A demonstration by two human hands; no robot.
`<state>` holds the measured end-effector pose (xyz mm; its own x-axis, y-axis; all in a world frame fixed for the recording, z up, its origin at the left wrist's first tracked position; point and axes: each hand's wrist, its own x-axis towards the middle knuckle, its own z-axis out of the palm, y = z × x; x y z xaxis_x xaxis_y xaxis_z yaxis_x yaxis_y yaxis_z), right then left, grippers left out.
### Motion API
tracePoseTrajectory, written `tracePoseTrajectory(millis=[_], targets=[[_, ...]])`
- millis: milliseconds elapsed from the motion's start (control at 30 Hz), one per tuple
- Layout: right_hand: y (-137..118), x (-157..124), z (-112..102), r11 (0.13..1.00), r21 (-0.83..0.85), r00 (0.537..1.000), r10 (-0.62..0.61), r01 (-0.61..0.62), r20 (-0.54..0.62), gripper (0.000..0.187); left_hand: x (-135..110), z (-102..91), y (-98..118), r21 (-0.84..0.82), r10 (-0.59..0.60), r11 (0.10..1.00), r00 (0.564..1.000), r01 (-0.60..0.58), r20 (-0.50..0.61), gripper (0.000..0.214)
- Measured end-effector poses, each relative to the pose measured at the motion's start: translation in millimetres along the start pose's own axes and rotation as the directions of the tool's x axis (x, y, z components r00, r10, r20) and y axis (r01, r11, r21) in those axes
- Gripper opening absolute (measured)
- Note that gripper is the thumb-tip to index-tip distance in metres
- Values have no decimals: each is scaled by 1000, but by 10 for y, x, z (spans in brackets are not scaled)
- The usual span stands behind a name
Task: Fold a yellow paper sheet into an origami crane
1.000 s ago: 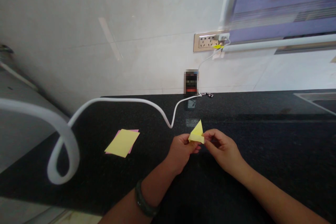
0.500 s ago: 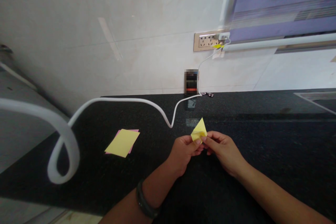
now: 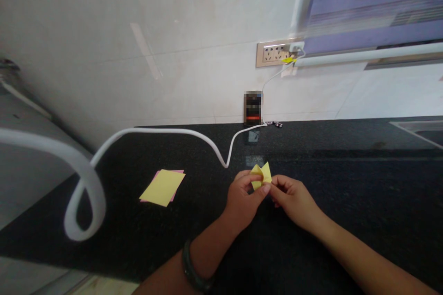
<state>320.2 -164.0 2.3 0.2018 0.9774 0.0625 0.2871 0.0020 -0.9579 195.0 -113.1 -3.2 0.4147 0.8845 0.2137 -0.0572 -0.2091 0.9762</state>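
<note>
A small folded yellow paper [image 3: 261,174] is pinched between both of my hands just above the black countertop [image 3: 346,184]. My left hand [image 3: 242,200] grips its left side with thumb and fingers closed; a dark band sits on that wrist. My right hand [image 3: 292,198] pinches the paper's right edge with closed fingertips. The paper's tip is bent down into two small peaks.
A yellow sheet on a pink sheet [image 3: 162,187] lies to the left on the counter. A thick white hose [image 3: 83,179] loops at the left. A white cable [image 3: 228,147] runs to a small device [image 3: 253,108] against the wall. A wall socket [image 3: 277,53] sits above. A sink edge [image 3: 418,129] shows at far right.
The paper's tall pointed tip has been folded down, so the shape is now shorter. Both hands shifted slightly and my left fingers wrapped higher on the paper.
</note>
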Motion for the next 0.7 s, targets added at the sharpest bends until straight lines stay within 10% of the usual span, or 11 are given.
tracePoseTrajectory(millis=[300, 700], targets=[[-14, -16, -12, 891, -358, 959, -274, 280, 67, 17, -4, -32, -12, 35, -13, 999, 998, 11, 58, 12], [-43, -28, -24, 829, -451, 943, -309, 331, 125, 19, -19, -26, 93, -4, -104, 994, 988, 106, 109, 21]])
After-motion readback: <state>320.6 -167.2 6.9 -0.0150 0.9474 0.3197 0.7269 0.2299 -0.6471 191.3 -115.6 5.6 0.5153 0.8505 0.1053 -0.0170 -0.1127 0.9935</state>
